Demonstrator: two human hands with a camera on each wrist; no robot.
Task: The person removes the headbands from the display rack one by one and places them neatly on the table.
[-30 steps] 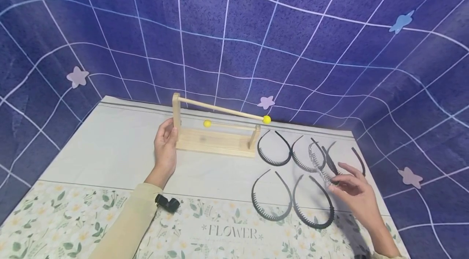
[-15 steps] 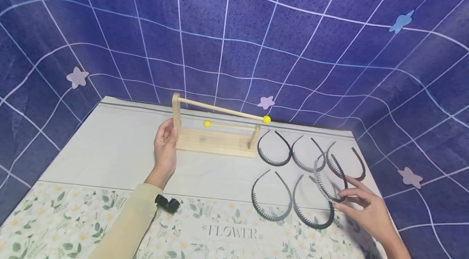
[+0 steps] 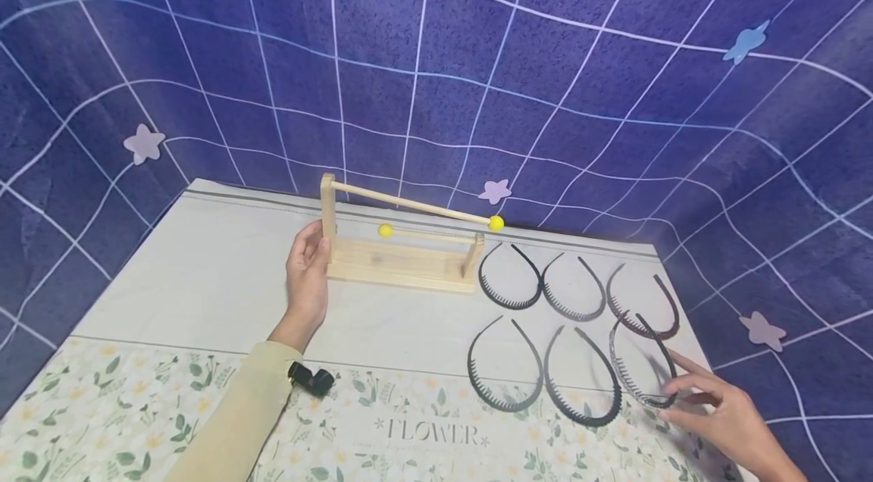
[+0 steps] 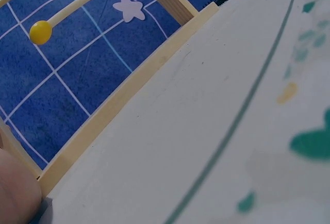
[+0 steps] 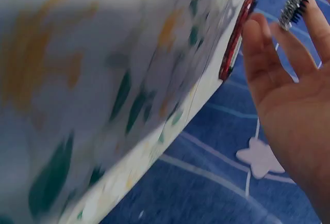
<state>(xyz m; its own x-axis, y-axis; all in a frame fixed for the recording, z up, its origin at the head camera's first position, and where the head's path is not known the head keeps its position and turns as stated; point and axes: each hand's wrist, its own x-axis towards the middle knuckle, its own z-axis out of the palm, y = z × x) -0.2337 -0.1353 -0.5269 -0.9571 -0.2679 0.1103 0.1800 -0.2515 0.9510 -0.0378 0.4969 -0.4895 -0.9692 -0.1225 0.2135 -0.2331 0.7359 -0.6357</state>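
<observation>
My left hand (image 3: 307,281) grips the left upright of a wooden rack (image 3: 402,264), with the thumb on the near side. The rack has two pegs ending in yellow balls, and its base edge also crosses the left wrist view. At the right, my right hand (image 3: 726,415) pinches a glittery silver-and-black toothed headband (image 3: 624,382) by its lower right curve. In the right wrist view, part of that headband (image 5: 295,4) shows at the fingertips. Whether it touches the table cannot be told.
Several dark toothed headbands lie in two rows right of the rack, including a black one (image 3: 510,305), a brownish one (image 3: 677,308) and a near-row one (image 3: 588,419). A white and floral cloth (image 3: 402,330) covers the table. Blue gridded fabric (image 3: 423,111) hangs behind.
My right hand has moved right and toward me with the silver headband, from over the far row to the near row's right end. The left hand and rack have stayed still.
</observation>
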